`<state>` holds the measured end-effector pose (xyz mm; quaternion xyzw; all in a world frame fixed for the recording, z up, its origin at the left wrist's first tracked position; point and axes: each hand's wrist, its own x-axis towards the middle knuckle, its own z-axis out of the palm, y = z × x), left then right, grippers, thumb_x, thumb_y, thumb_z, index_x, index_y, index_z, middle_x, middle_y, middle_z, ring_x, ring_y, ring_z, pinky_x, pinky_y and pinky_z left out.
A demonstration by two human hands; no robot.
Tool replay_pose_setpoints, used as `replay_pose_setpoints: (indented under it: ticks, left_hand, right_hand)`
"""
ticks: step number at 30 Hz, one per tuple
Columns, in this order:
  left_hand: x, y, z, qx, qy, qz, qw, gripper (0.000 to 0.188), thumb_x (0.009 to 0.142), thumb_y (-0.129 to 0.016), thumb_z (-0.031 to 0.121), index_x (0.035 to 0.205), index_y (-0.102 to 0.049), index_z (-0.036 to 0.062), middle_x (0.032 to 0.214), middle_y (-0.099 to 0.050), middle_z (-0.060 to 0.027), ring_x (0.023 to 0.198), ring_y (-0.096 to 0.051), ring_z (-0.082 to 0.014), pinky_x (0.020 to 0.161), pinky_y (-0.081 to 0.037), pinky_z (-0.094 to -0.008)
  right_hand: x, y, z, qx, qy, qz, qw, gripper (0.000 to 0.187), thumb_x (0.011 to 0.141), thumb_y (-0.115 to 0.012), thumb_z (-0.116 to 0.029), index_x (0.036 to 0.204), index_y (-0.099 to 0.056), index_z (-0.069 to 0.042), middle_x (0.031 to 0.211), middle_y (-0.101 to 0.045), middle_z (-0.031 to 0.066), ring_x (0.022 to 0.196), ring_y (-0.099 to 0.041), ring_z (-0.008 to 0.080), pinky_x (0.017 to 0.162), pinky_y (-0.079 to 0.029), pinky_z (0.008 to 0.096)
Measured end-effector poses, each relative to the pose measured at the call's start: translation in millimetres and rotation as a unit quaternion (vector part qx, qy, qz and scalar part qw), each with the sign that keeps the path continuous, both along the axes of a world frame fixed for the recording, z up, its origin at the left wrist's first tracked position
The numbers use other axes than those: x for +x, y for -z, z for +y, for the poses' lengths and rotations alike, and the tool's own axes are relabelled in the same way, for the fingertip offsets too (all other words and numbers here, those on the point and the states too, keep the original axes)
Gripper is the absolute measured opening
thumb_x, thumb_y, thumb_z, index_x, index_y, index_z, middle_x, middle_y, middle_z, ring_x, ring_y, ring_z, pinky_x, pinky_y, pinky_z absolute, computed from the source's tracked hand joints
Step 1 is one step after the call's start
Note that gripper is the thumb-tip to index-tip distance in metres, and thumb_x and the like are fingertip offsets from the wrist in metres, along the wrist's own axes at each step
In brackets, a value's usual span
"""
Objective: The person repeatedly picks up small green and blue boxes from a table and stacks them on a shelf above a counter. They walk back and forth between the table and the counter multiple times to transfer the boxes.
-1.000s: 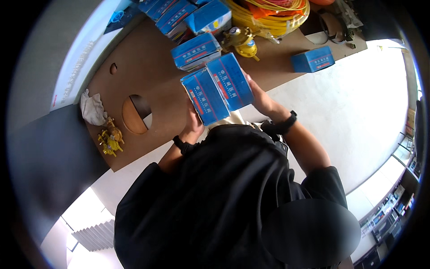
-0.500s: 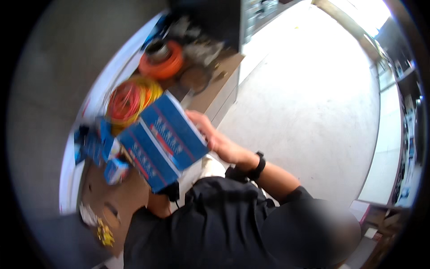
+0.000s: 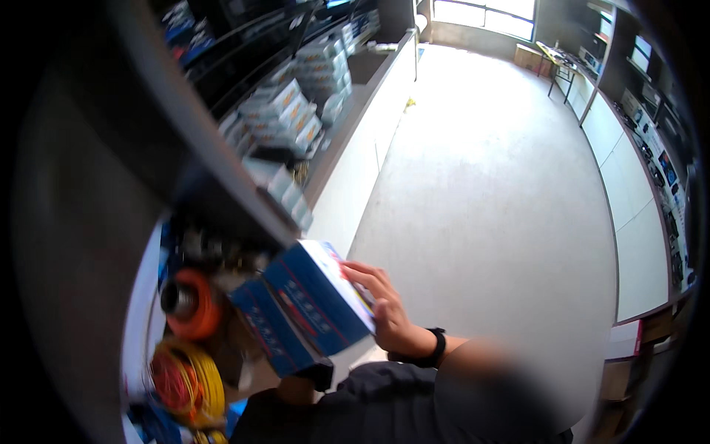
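Note:
A blue cardboard box (image 3: 314, 300) is held up in front of me, tilted. A dark gap splits its printed blue face in two, and one side panel is white. My right hand (image 3: 388, 311) lies along that white side, fingers stretched over it and gripping it. A black band circles the right wrist. At the box's lower edge my left hand (image 3: 297, 389) shows only near the wrist, beside something black. It holds the box from below, its fingers hidden behind the cardboard.
On the shelf at left stand an orange ring-shaped object (image 3: 200, 311) and a coil of yellow cable (image 3: 200, 381) with red wire. Stacked pale packages (image 3: 285, 115) line the counter beyond an upright post (image 3: 200, 148). White cabinets (image 3: 642, 251) run along the right side.
The view has swung toward the far window, bringing the counter with packages into sight. The box has stayed in my hands, its white side now more visible. The cable and orange ring sit lower.

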<state>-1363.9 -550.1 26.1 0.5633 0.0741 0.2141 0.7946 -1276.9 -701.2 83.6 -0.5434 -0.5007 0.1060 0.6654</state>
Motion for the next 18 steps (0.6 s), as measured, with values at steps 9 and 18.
replay_pose_setpoints:
  ticks: [9, 18]
  left_hand:
    - [330, 3, 29, 0.056, 0.103, -0.007, 0.993, 0.080, 0.086, -0.066, 0.034, 0.151, -0.026, 0.0077, 0.144, -0.041, -0.0179, 0.130, -0.046, -0.0294, 0.102, -0.045, -0.0436]
    - [641, -6, 54, 0.116, 0.101, -0.040, 0.987, 0.086, 0.082, -0.072, 0.034, 0.151, -0.028, 0.0068, 0.146, -0.039, -0.0203, 0.132, -0.044, -0.0318, 0.104, -0.042, -0.0449]
  right_hand:
    - [288, 3, 14, 0.091, 0.485, -0.249, 0.833, 0.078, 0.092, -0.055, -0.053, 0.143, -0.029, 0.001, 0.136, -0.037, 0.0279, 0.124, -0.040, 0.0371, 0.103, -0.034, 0.0500]
    - [580, -2, 60, -0.097, 0.430, -0.347, 0.828, 0.108, 0.081, -0.058, -0.073, 0.154, -0.012, -0.007, 0.156, -0.028, 0.0126, 0.147, -0.020, 0.0330, 0.113, 0.007, 0.0692]
